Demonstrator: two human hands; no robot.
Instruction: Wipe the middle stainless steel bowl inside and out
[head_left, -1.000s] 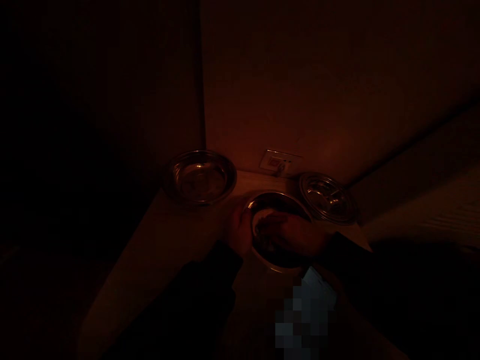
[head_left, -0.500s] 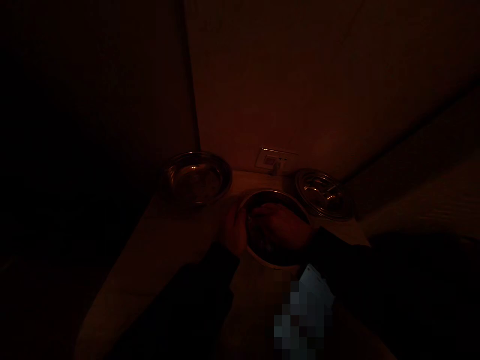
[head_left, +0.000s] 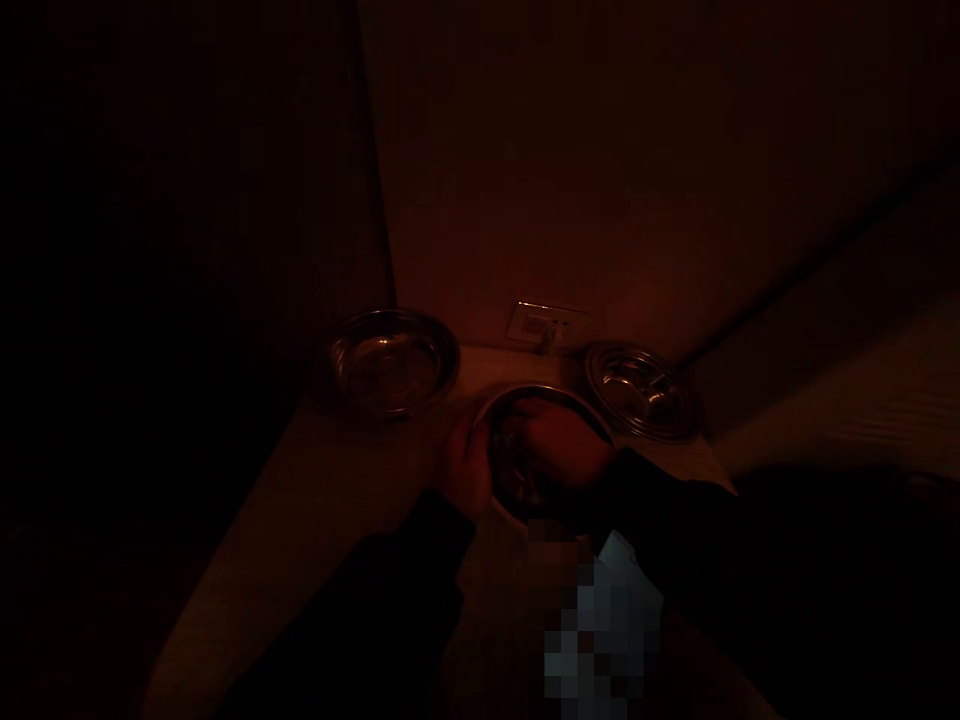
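The scene is very dark. A steel bowl (head_left: 501,404) sits on a pale counter in front of me. My left hand (head_left: 465,468) is wrapped round the bowl's left rim. My right hand (head_left: 559,445) reaches down inside the bowl, fingers curled against its inner surface; what is under them is lost in the dark. Both arms wear dark sleeves.
A steel plate (head_left: 390,362) lies at the back left of the counter (head_left: 330,500), and a compartmented steel plate (head_left: 641,392) at the back right. A wall socket (head_left: 544,325) sits on the wall behind. A pale blurred item (head_left: 600,620) lies near me.
My right hand has shifted slightly left and farther into the bowl. My view has drifted a little, so everything sits slightly more to the left.
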